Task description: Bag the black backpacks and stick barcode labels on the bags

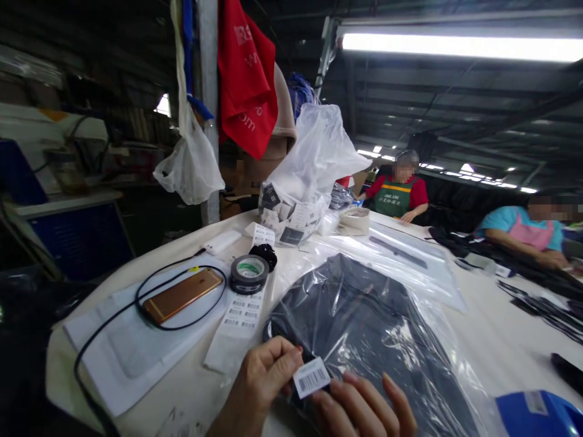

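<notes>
Fingers of the left hand (259,382) and right hand (364,406) pinch one barcode sticker (311,377) over one bagged dark garment (364,328), one sticker strip (237,325) just left, one tape roll (249,273) beyond.

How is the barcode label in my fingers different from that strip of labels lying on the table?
The barcode label is a single small sticker, pinched between the left hand and right hand above the bagged dark garment. The label strip is long, carries several barcodes and lies flat, untouched, beside the tape roll. Both are white with black barcodes.
</notes>
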`<move>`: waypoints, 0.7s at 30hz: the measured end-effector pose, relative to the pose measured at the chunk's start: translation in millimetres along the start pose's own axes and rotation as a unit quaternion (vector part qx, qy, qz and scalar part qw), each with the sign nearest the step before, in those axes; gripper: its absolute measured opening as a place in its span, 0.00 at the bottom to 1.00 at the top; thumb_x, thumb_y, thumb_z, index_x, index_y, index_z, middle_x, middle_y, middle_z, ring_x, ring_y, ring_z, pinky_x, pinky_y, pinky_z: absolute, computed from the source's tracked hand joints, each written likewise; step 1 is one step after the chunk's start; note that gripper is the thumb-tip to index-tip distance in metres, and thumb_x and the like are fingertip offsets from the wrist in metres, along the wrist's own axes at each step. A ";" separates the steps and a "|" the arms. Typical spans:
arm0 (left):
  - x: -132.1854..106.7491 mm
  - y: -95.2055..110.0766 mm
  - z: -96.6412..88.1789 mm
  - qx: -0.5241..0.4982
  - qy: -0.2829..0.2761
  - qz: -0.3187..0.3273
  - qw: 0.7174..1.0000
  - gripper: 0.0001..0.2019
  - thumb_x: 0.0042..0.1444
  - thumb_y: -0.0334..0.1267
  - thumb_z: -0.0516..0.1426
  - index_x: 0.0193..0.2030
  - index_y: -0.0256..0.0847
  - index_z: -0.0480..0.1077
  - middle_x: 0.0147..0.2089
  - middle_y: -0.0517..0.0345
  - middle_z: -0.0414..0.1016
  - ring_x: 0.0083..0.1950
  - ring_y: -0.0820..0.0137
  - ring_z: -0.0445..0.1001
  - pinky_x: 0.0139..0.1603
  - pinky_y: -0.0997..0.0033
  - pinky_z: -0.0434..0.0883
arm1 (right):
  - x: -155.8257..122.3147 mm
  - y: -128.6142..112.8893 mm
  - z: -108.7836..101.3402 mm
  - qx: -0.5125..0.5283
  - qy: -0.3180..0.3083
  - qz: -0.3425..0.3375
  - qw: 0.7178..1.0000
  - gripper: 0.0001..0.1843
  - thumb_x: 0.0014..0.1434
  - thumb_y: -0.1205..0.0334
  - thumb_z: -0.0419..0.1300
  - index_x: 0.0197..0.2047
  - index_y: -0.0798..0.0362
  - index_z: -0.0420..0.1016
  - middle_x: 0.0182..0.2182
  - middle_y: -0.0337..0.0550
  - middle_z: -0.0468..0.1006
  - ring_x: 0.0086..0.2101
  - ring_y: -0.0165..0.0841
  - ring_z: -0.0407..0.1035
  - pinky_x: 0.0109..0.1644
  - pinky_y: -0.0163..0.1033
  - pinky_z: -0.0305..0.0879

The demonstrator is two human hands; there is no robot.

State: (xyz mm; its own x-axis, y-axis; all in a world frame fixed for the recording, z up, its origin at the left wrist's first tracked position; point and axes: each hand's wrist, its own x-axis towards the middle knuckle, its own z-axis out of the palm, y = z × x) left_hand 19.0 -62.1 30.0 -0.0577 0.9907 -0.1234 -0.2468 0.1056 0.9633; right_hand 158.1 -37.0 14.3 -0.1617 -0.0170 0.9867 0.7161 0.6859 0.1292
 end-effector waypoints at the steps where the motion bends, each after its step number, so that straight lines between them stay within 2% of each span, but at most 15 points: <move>1: 1.0 -1.5 8.6 -0.023 -0.013 -0.020 0.999 0.22 0.42 0.58 0.59 0.23 0.37 0.66 0.20 0.60 0.66 0.23 0.75 0.61 0.26 0.75 0.57 | -2.7 1.9 -3.0 -0.005 0.002 -0.002 1.000 0.09 0.58 0.67 0.60 0.26 0.48 0.71 0.26 0.31 0.74 0.34 0.26 0.69 0.60 0.42 0.55; 4: 3.3 -7.8 23.2 -0.027 -0.024 -0.042 0.998 0.20 0.40 0.53 0.62 0.22 0.37 0.65 0.19 0.62 0.65 0.23 0.76 0.58 0.26 0.75 0.55 | -9.0 4.1 -10.8 -0.017 -0.015 0.003 1.000 0.08 0.58 0.68 0.59 0.28 0.48 0.72 0.24 0.31 0.76 0.34 0.26 0.71 0.60 0.42 0.56; 7: 9.3 -11.1 27.3 0.037 -0.015 -0.018 0.999 0.16 0.42 0.49 0.60 0.21 0.38 0.64 0.20 0.64 0.62 0.25 0.75 0.58 0.28 0.75 0.58 | -9.4 6.2 -18.6 -0.018 -0.019 0.043 0.999 0.10 0.60 0.70 0.56 0.29 0.48 0.72 0.23 0.30 0.78 0.31 0.25 0.73 0.60 0.41 0.56; 9: 19.4 -8.1 28.4 0.115 -0.008 0.019 0.993 0.16 0.44 0.49 0.59 0.21 0.38 0.65 0.21 0.64 0.63 0.26 0.74 0.60 0.29 0.74 0.59 | -4.8 15.1 -26.4 0.013 -0.067 0.035 0.997 0.10 0.61 0.70 0.54 0.32 0.48 0.72 0.25 0.30 0.79 0.33 0.25 0.73 0.59 0.39 0.57; 11: 35.8 0.8 30.8 0.186 0.001 0.062 0.981 0.16 0.46 0.51 0.57 0.23 0.39 0.66 0.22 0.63 0.64 0.27 0.72 0.62 0.30 0.73 0.61 | 2.6 35.2 -36.5 0.076 -0.165 0.000 0.983 0.07 0.60 0.69 0.55 0.36 0.49 0.72 0.30 0.32 0.80 0.35 0.25 0.73 0.56 0.36 0.60; 13: 58.0 14.6 37.1 0.214 0.016 0.096 0.972 0.16 0.46 0.52 0.56 0.24 0.39 0.66 0.23 0.62 0.65 0.27 0.72 0.63 0.29 0.73 0.61 | 9.1 66.8 -44.5 0.130 -0.276 0.017 0.952 0.07 0.60 0.66 0.55 0.42 0.52 0.71 0.35 0.38 0.79 0.38 0.27 0.72 0.52 0.35 0.64; 16: 98.6 37.2 58.1 0.194 0.012 0.125 0.973 0.15 0.43 0.51 0.57 0.24 0.39 0.67 0.23 0.63 0.65 0.26 0.73 0.62 0.26 0.74 0.59 | 9.7 125.1 -41.6 0.156 -0.425 0.113 0.884 0.14 0.62 0.60 0.53 0.50 0.55 0.68 0.47 0.48 0.74 0.47 0.33 0.68 0.52 0.41 0.66; 19: 142.5 49.3 92.4 0.184 -0.032 0.150 0.971 0.14 0.41 0.49 0.57 0.22 0.38 0.65 0.21 0.65 0.62 0.24 0.75 0.58 0.25 0.75 0.57 | -0.5 174.3 -18.7 0.156 -0.523 0.145 0.825 0.22 0.63 0.51 0.50 0.55 0.55 0.66 0.57 0.52 0.66 0.57 0.39 0.59 0.61 0.50 0.56; 21: 170.8 48.2 117.3 0.198 -0.072 0.156 0.965 0.14 0.39 0.48 0.57 0.20 0.38 0.64 0.20 0.65 0.61 0.24 0.76 0.57 0.25 0.75 0.56 | -10.0 193.7 -0.3 0.165 -0.565 0.152 0.794 0.27 0.63 0.47 0.48 0.59 0.54 0.63 0.60 0.51 0.61 0.61 0.40 0.53 0.64 0.52 0.48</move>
State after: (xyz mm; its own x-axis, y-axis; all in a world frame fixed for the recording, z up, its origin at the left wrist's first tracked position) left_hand 110.7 122.3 83.4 0.0737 0.9782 0.1940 0.1522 -0.2033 0.9672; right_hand 298.7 95.9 29.5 -0.6549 0.7217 0.2242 0.6521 0.6896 -0.3150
